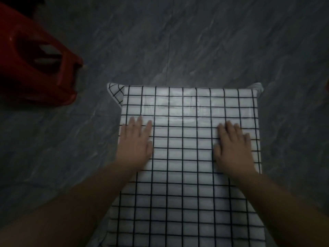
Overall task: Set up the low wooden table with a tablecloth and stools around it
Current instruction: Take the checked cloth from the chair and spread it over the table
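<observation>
The tablecloth (188, 148) covers the table fully, its corners hanging over the far edge. My left hand (136, 141) and right hand (233, 147) lie flat on it, fingers straight, gripping nothing. I should smooth outward evenly, then fetch the red stool (35, 68) lying tipped off the cloth's far-left corner.

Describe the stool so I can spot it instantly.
Find the white, black-gridded tablecloth in the centre. Go up-left across the grey floor to the frame's edge: the stool sits there. It is glossy red with a cut-out, unlike the grey and white around it.
</observation>
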